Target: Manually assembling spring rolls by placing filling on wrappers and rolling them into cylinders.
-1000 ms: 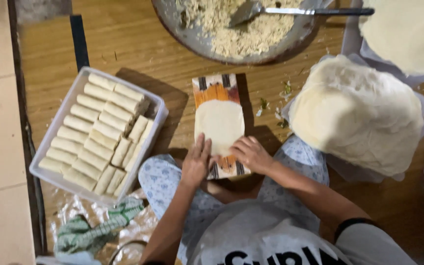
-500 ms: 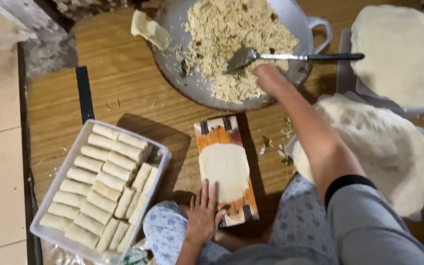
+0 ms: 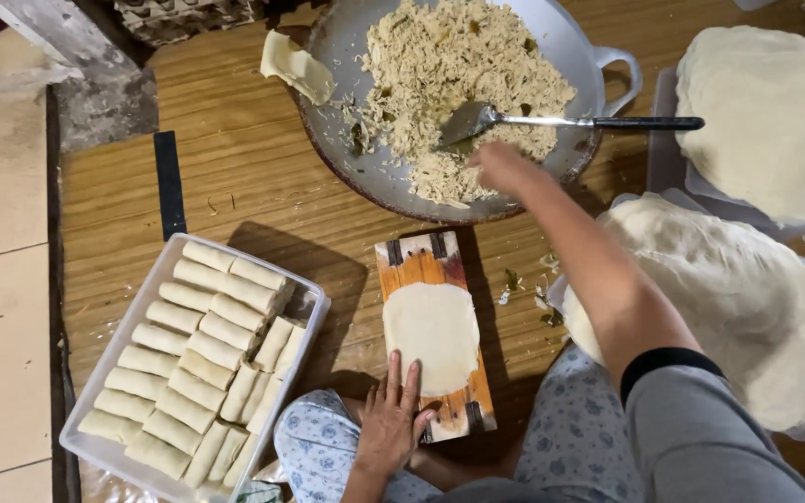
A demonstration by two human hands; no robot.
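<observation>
A small wooden board (image 3: 421,264) lies in front of me with a round pale wrapper (image 3: 431,333) spread on it. My left hand (image 3: 390,421) rests flat on the board's near end, fingers touching the wrapper's edge. My right hand (image 3: 503,169) reaches over the near rim of a big metal pan (image 3: 347,51) full of shredded filling (image 3: 463,65), fingers bunched, blurred; whether it holds filling is unclear. A metal spoon (image 3: 552,120) lies in the pan, just beyond that hand.
A clear plastic tray (image 3: 104,442) at the left holds several rolled pieces (image 3: 199,359). Two stacks of wrappers (image 3: 729,279) (image 3: 770,116) sit at the right. A folded wrapper (image 3: 295,67) hangs on the pan's rim. My knees in patterned cloth (image 3: 314,447) are below.
My right hand left the board, reached up to the pan, and has now drawn back from the spoon toward the pan's near rim. The left hand stays on the board.
</observation>
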